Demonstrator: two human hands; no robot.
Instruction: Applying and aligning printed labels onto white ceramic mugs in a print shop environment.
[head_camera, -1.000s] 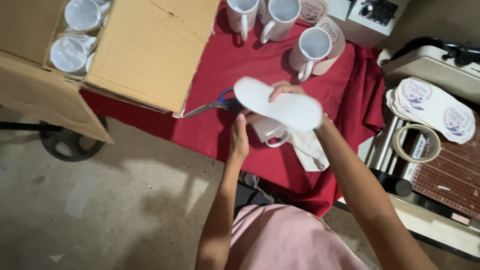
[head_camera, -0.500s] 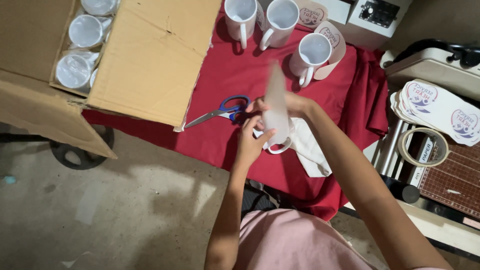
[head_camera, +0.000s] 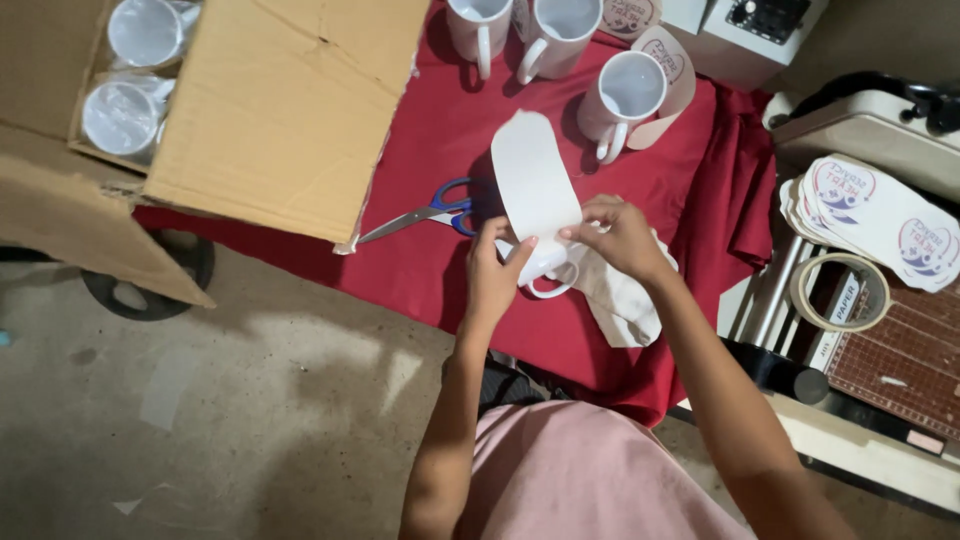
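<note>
L hand (head_camera: 493, 275): grips white mug (head_camera: 545, 268) w/ paper strip (head_camera: 535, 185)
R hand (head_camera: 622, 235): pinches strip
Box (head_camera: 280, 110): brown cardboard, upper left, 2 wrapped mugs
Cloth mugs: 3
Printed stack (head_camera: 880, 215): right

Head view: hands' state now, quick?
Left hand: closed on the white mug, fingers pressing the paper strip.
Right hand: closed on the same strip.
</note>
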